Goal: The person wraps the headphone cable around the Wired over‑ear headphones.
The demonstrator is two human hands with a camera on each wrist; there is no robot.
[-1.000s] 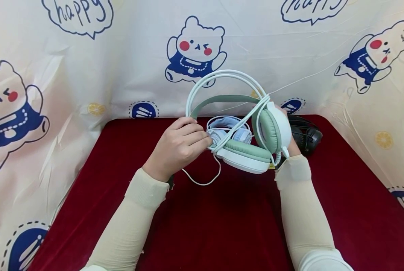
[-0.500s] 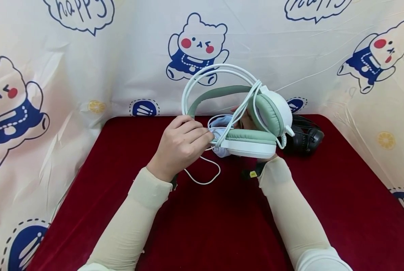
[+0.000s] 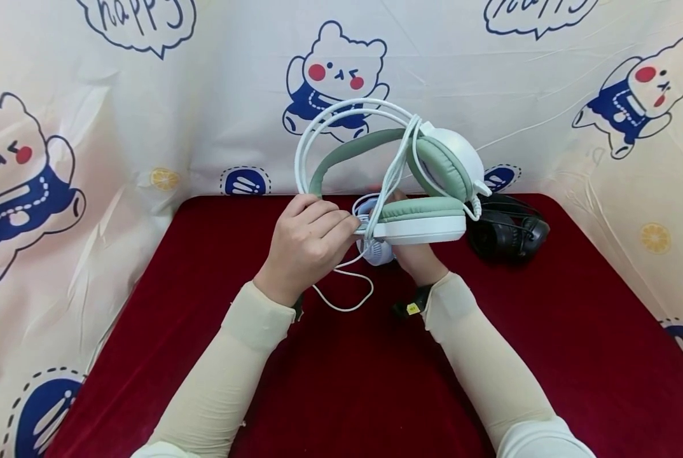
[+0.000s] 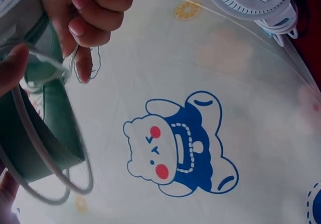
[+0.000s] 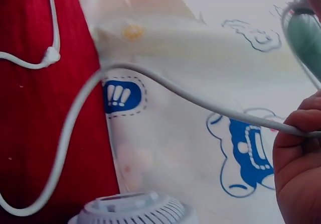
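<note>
White headphones with green pads [image 3: 421, 230] hang in the air over the table in the head view. My left hand [image 3: 313, 245] grips one side of them where the headband meets the ear cup. White cable [image 3: 394, 168] is wound round the ear-cup ends. Partly hidden behind the lower ear cup is my right hand [image 3: 418, 257]. In the right wrist view its curled fingers [image 5: 306, 126] hold a length of the cable [image 5: 195, 101], which trails off towards the table. The left wrist view shows the right hand's fingers [image 4: 98, 20] bent round the cable near the headband.
Pale blue-white headphones [image 3: 378, 253] stand on the table just behind the hands, mostly covered. Black headphones [image 3: 504, 235] lie at the back right. A red cloth [image 3: 347, 381] covers the table, and a printed curtain [image 3: 215, 83] encloses its back and sides.
My right hand has left the right-hand ear cup and moved left, behind the headphones, to the cable. The headphones have risen and tilted, shifting slightly left. The left hand keeps its grip.
</note>
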